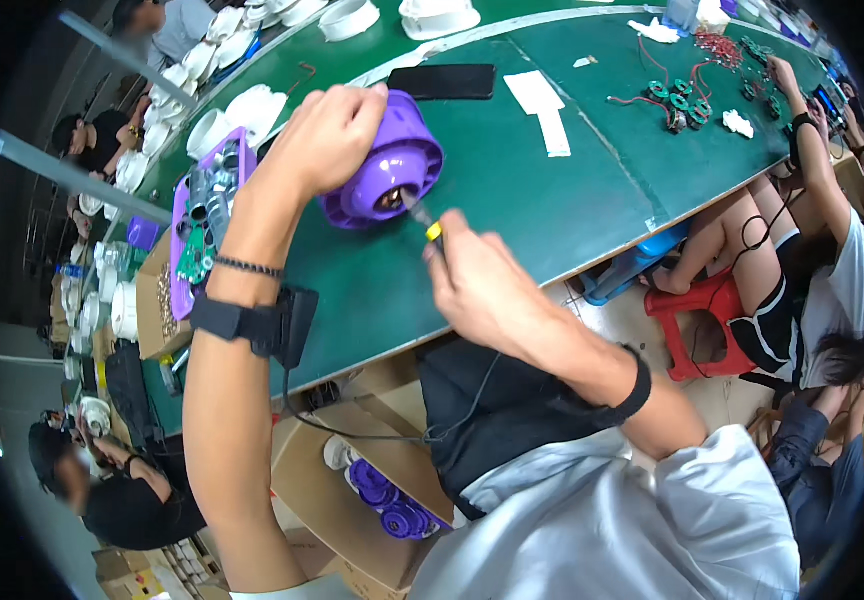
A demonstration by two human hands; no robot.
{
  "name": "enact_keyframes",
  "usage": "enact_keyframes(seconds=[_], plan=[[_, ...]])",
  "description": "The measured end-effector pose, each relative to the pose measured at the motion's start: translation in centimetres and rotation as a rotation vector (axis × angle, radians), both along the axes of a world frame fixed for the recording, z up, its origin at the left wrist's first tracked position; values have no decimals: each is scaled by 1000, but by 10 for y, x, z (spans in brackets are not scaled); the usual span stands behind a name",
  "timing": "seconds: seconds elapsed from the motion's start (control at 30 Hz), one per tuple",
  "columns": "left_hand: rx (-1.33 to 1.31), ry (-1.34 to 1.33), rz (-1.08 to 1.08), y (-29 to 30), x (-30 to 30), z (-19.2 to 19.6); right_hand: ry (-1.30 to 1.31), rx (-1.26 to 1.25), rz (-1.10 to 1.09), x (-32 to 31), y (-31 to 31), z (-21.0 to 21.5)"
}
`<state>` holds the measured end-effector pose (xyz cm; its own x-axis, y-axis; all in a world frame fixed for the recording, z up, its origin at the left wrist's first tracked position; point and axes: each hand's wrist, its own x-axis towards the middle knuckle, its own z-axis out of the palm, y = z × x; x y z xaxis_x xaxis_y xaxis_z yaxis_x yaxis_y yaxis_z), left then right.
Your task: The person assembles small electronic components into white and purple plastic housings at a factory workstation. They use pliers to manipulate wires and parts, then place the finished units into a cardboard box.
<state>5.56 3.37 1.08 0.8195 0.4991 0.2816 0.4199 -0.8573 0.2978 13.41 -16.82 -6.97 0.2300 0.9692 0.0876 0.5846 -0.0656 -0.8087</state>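
On the green table, a glossy purple plastic housing (388,172) lies tipped, its round opening facing me. My left hand (332,135) is closed over its upper left side. Between the fingers of my right hand (487,280) is a pointed hand tool (418,209) with a grey metal tip and a yellow band; its handle is mostly hidden by the hand. The tip reaches into the housing's opening, where copper-coloured parts show. Just behind the housing lies a flat black phone-like slab (442,82).
A purple tray (243,160) of grey and green parts stands left of my left forearm. White paper strips (537,95) and wired green parts (680,103) lie to the right. Below the table edge, a cardboard box (322,480) holds purple housings. Other people sit around.
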Motion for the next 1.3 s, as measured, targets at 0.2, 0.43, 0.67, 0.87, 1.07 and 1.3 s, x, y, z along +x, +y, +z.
enact_keyframes(seconds=[0.2, 0.43, 0.67, 0.87, 1.07, 1.3], plan=[[-18, 54, 139, -7, 0, 1, -137, -80, 13, 16, 0, 16], [-44, 106, 59, -6, 2, 12, 996, -337, 187, 44, -22, 20], [-109, 74, 63, -3, 1, 6, 526, -326, 234, 58, -17, 31], [-118, 54, 48, -5, -2, 6, 610, -246, 198, 55, -6, 32], [-73, 28, 8, -4, 0, 4, 130, -245, 218, 49, -11, 52], [-122, -301, 17, -21, -25, 9, -24, -229, 222, 54, -8, 39]])
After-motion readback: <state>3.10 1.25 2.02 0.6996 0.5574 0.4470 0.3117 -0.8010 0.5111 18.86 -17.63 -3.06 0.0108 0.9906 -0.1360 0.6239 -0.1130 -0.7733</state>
